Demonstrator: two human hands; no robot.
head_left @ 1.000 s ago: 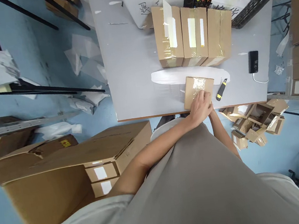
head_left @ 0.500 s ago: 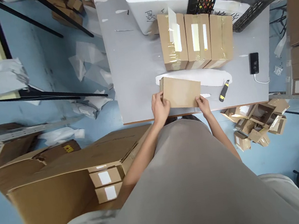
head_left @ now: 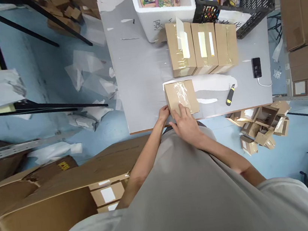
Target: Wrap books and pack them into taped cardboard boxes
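Observation:
A small cardboard box (head_left: 181, 93) with shiny clear tape across its top face sits near the front edge of the table. At its lower left side, my left hand (head_left: 164, 113) has its fingers closed against the box, the fingertips partly hidden. My right hand (head_left: 187, 125) lies over the front of the box with its fingers spread, touching the taped face. Behind the box is a long strip of white paper (head_left: 214, 81). A black and yellow box cutter (head_left: 230, 95) rests to the right.
Three taped cardboard boxes (head_left: 204, 48) stand in a row behind. Farther back are a white bin (head_left: 153, 21) with colourful packs and a black crate (head_left: 256, 7). A phone (head_left: 256, 68) with a cable lies right. A large open carton (head_left: 55, 204) stands at my left.
The box has been turned and now shows a taped face upward. My right hand has moved left from the box's right corner onto its front. My left hand stays at its left side.

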